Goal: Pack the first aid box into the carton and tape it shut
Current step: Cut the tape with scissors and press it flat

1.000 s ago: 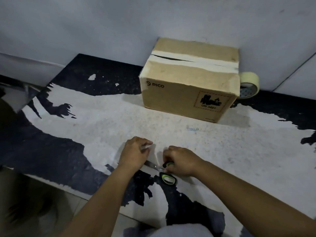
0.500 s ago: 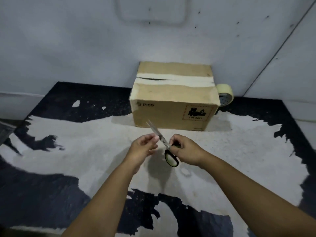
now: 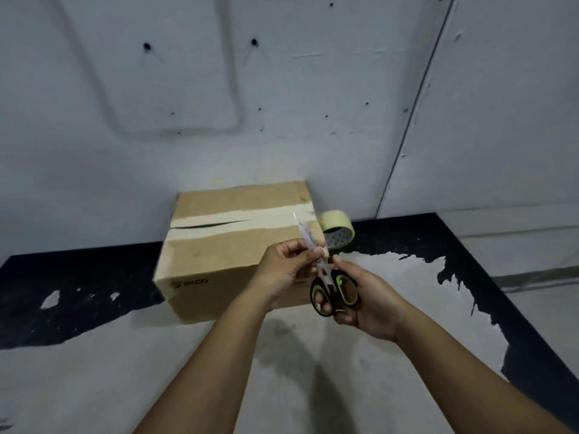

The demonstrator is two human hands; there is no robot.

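In the middle of the frame, both hands hold a pair of scissors (image 3: 326, 277) in the air in front of the carton (image 3: 232, 249). The right hand (image 3: 365, 300) grips the black-and-green handles, fingers through the loops. The left hand (image 3: 283, 270) pinches the closed blades between thumb and fingers, the tips pointing up and slightly left. The carton sits on the worn black-and-grey table (image 3: 94, 364) against the pale wall (image 3: 282, 89). Its top flaps are down, a strip of pale tape (image 3: 238, 222) runs along the seam, and a dark gap shows toward the seam's left end. A roll of masking tape (image 3: 338, 231) stands on edge just right of the carton. The first aid box cannot be seen.
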